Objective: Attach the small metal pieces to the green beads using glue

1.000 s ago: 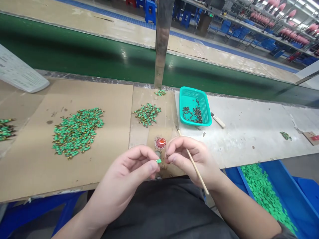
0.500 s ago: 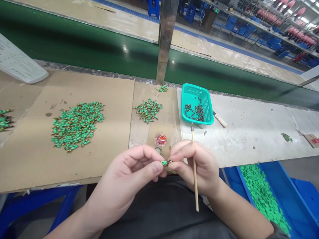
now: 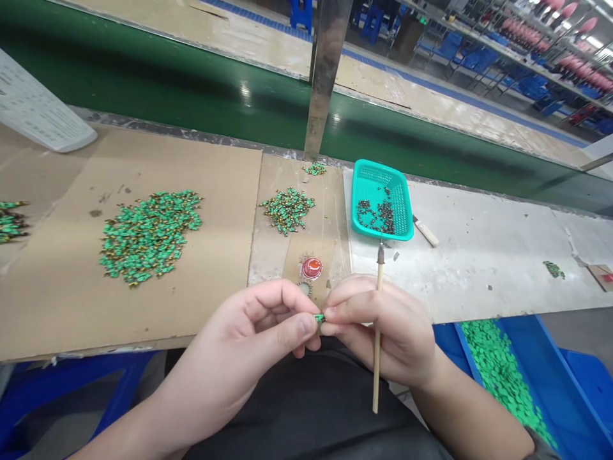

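Note:
Between thumb and forefinger, my left hand [image 3: 268, 338] pinches a tiny green piece [image 3: 319, 317]. The fingertips of my right hand [image 3: 383, 326] close on the dark end of that piece, so both hands meet at it. A thin wooden-handled brush [image 3: 377, 358] with a metal ferrule is also tucked in my right hand, pointing up toward the basket. Just beyond my fingers lies a small dish of red-orange liquid [image 3: 312, 268], with a round bottle cap [image 3: 305, 289] close to it. What sits under my fingertips is largely hidden.
Green-and-gold pieces lie in a large pile [image 3: 151, 236] and a smaller pile [image 3: 287, 211]. A turquoise basket [image 3: 407, 211] holds small dark parts. Right of it lies a knife with a pale handle [image 3: 426, 232]. Green discs [image 3: 502, 377] fill a blue bin [image 3: 560, 377] below the table edge.
The dark part in my right fingers now meets the green piece; before, a small gap showed between them. The brush has tilted slightly more upright, and the view has shifted a little.

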